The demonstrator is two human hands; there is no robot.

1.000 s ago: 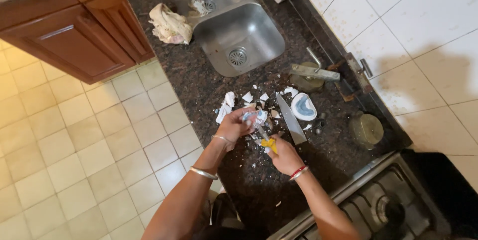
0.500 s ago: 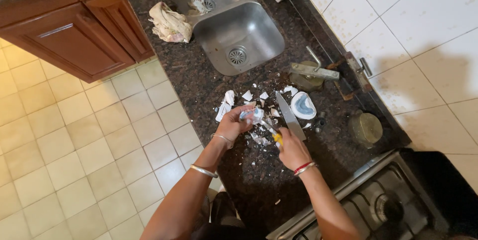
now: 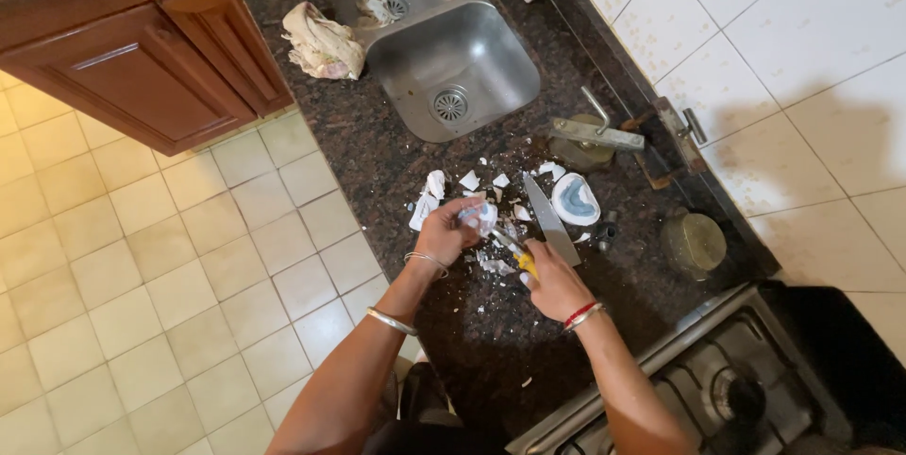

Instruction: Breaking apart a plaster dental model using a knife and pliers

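white chunk [image 3: 481,217] in left hand [image 3: 445,231]

A steel sink [image 3: 477,58] is sitting at twelve o'clock, a crumpled cloth [image 3: 323,41] lying at eleven, a round jar lid [image 3: 694,242] resting at three, a stove burner [image 3: 741,398] showing at five.

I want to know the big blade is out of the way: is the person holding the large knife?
No: the large knife lies on the countertop, while the right hand grips a small yellow-handled tool.
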